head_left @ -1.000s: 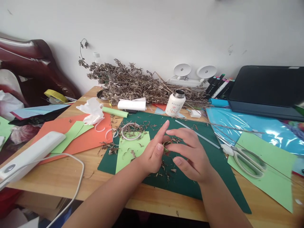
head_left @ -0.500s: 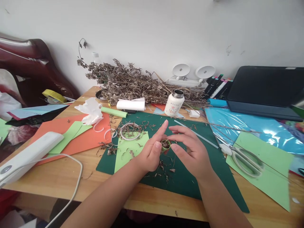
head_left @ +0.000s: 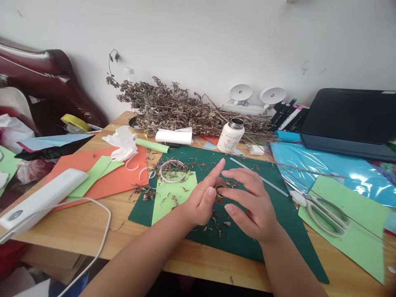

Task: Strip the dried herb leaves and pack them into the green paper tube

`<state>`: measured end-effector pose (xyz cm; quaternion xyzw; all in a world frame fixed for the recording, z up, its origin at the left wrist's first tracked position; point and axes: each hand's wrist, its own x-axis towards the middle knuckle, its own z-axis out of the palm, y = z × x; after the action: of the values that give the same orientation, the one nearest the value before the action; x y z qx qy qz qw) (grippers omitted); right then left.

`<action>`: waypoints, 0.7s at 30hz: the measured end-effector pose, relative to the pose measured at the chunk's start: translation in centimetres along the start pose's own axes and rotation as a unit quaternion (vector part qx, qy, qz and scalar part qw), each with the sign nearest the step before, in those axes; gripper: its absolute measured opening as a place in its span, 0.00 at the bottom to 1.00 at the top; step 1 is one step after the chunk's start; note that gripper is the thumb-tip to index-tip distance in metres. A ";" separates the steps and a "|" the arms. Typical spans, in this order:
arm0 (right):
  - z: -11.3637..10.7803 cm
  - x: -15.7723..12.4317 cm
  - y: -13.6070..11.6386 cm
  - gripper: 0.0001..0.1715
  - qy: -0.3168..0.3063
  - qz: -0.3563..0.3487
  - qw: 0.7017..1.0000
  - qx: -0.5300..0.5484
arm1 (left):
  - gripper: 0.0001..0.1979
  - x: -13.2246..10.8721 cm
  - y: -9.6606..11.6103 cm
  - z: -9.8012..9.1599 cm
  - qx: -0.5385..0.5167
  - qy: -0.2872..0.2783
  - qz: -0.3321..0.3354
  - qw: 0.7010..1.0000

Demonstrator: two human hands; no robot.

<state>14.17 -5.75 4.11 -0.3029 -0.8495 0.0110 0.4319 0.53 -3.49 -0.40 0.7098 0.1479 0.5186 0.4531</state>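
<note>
Above the green cutting mat [head_left: 247, 247], my left hand [head_left: 204, 198] is around a small green paper roll [head_left: 220, 190], with its fingers partly hiding it. My right hand [head_left: 252, 202] is beside the roll on its right, fingers spread and one fingertip at its rim. Crumbled dry leaves [head_left: 220, 225] lie on the mat below the hands. To the left, a tape ring [head_left: 172, 171] rests over a light green paper strip [head_left: 161, 206] with leaf bits on it.
Behind the mat stand a white bottle [head_left: 231, 135] and a heap of dried plants [head_left: 173, 107]. Scissors [head_left: 328, 214] lie on green paper at right. A white glue gun or similar device [head_left: 43, 202] with a cable is at left, near orange paper [head_left: 126, 181].
The roll has tilted so that its leafy opening no longer shows clearly. My right thumb has moved away from it, and more dry leaves show behind the fingers. The whole view has shifted slightly.
</note>
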 end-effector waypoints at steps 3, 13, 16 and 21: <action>-0.1 0.1 -0.1 0.09 -0.024 -0.002 0.999 -0.031 | 0.28 0.0 0.1 0.1 0.001 0.001 -0.003 1.000; -0.3 -0.5 0.0 0.13 0.070 0.033 0.996 0.042 | 0.28 0.1 0.2 0.2 -0.010 0.010 -0.018 1.000; 0.1 -0.3 -0.3 0.10 0.055 -0.019 0.997 -0.059 | 0.28 0.1 0.4 0.2 -0.005 0.030 -0.020 0.999; 1.1 -0.1 -0.2 0.10 0.081 -0.050 0.984 -0.149 | 0.28 0.1 0.8 -0.2 0.025 -0.017 -0.030 0.999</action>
<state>13.30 -5.75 3.40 -0.3212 -0.8180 -0.1617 0.4490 0.15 -3.78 0.33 0.7251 0.1743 0.4887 0.4528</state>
